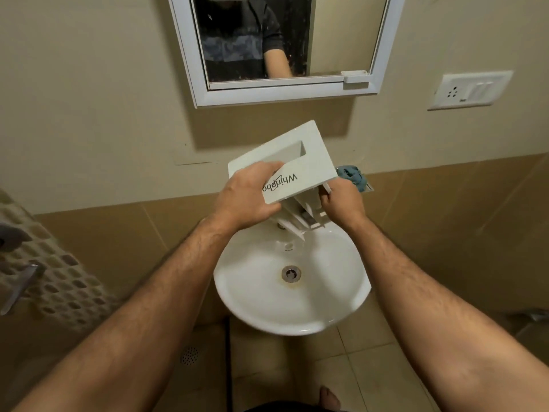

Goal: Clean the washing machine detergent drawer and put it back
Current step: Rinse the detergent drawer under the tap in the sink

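A white detergent drawer (pixel 300 162) with a flat front panel and a recessed handle is held tilted over the back of a white washbasin (pixel 261 304). The panel faces me, its printed brand name upside down. My left hand (pixel 246 197) grips the panel's lower left edge, thumb under it and fingers over the front. My right hand (pixel 341 200) holds the drawer's body on the right side, fingers curled round its edge. The drawer's compartments point down toward the basin and are mostly hidden behind the panel.
A blue cloth (pixel 352 175) lies on a small ledge behind the basin at the right. A mirror (pixel 285 46) hangs above, a switch plate (pixel 469 90) is on the right wall. A perforated basket (pixel 50 281) stands at the left. The basin drain (pixel 291 274) is uncovered.
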The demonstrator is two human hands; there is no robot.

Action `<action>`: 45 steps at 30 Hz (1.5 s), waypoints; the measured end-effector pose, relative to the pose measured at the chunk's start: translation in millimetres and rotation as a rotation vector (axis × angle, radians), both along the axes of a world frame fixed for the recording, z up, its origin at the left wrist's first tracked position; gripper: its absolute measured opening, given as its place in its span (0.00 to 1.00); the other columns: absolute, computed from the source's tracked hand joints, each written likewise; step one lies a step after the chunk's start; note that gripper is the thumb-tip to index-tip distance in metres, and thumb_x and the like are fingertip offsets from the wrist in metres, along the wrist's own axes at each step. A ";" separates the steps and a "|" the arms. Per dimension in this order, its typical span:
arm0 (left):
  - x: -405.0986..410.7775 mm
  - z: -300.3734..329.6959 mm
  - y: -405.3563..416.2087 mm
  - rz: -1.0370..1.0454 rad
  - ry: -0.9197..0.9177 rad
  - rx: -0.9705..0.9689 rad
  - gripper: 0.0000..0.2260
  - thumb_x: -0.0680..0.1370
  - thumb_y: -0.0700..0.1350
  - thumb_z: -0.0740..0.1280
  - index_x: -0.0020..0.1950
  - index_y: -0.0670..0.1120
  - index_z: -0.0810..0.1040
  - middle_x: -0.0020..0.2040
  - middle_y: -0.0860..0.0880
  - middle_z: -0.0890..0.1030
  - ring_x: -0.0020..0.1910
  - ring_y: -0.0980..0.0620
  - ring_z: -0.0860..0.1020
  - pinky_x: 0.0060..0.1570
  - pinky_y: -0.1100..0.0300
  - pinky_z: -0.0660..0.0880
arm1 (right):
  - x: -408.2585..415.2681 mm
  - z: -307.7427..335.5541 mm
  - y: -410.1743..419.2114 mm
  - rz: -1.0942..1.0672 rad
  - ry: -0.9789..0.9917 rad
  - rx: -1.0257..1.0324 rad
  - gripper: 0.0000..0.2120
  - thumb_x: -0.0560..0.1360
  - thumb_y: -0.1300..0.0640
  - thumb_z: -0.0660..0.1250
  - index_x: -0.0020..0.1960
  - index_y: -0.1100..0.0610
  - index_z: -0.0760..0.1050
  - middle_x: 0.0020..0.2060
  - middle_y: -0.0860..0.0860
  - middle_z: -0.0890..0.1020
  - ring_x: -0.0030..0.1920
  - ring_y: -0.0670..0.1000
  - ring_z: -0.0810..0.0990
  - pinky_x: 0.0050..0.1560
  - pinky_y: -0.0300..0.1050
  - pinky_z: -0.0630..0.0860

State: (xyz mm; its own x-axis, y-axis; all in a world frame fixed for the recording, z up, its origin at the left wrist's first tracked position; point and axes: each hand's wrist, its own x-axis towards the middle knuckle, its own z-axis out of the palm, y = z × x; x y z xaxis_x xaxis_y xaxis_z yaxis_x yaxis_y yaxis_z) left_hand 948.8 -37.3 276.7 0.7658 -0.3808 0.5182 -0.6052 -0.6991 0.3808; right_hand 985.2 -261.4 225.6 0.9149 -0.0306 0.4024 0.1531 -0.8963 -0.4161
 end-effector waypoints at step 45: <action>17.6 15.5 -17.3 -0.082 -0.151 -0.028 0.30 0.65 0.48 0.67 0.67 0.45 0.76 0.50 0.48 0.82 0.50 0.48 0.79 0.51 0.52 0.76 | -0.7 21.9 -18.0 -0.078 -0.050 0.003 0.08 0.75 0.63 0.59 0.40 0.52 0.71 0.35 0.50 0.76 0.34 0.53 0.72 0.31 0.42 0.61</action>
State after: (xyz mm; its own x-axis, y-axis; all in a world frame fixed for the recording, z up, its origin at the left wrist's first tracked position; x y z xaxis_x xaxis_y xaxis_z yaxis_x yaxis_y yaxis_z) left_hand 966.4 -54.7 292.3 0.6451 -0.4229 0.6363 -0.7119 -0.6351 0.2996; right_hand 984.5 -279.4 247.6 0.8884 -0.1026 0.4475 0.1033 -0.9051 -0.4125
